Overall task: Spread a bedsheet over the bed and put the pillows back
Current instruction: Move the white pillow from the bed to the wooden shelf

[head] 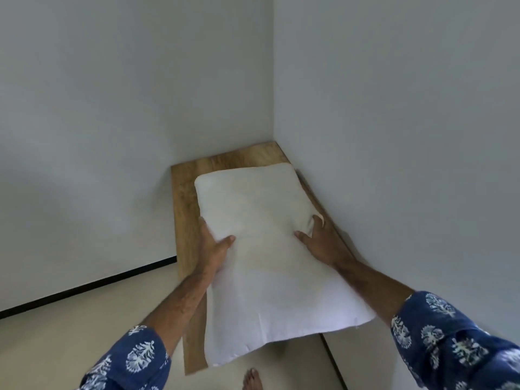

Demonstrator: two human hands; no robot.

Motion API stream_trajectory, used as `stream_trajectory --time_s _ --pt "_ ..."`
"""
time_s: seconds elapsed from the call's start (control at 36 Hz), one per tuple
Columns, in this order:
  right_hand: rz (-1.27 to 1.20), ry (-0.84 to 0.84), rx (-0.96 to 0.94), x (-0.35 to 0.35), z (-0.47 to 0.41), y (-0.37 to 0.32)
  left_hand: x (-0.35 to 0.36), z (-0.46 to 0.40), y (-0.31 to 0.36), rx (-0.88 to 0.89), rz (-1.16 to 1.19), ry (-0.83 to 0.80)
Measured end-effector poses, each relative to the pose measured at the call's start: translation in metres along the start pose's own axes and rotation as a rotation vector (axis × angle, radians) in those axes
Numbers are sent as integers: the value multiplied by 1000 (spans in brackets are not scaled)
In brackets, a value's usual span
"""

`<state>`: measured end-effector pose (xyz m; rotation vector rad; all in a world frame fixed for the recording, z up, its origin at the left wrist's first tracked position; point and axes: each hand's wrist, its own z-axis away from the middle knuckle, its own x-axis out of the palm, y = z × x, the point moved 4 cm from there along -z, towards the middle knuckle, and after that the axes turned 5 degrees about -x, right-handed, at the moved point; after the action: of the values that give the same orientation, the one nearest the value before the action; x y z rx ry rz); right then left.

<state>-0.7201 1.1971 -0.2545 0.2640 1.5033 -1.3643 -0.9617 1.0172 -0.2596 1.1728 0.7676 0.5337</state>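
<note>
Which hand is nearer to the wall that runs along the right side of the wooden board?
Right. The right hand grips the pillow on the edge nearest that wall, close to it. The left hand holds the opposite edge, the pillow lying between it and the wall.

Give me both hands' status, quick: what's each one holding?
Left hand: closed on the left edge of the white pillow.
Right hand: closed on the pillow's right edge, over the wooden board.
</note>
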Motion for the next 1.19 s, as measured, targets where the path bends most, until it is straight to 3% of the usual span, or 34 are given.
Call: stream_trajectory --time_s 0.28,0.39,0.56,0.69,0.94,1.19 --pt "166 47 -14 -13 -98 -29 22 -107 -6 56 -231 -7" --pt "308 153 -221 -3 -119 -51 33 -133 -2 54 -277 13" --pt "457 -4 -552 42 -113 -83 59 -135 9 59 -297 80" --pt "482 8 -567 49 -129 -78 63 -133 8 65 -419 81" --pt "503 2 -575 60 -147 -75 69 -102 8 254 -943 -37" --pt "522 -42 -572 58 -142 -82 46 -52 9 215 -1096 -62"
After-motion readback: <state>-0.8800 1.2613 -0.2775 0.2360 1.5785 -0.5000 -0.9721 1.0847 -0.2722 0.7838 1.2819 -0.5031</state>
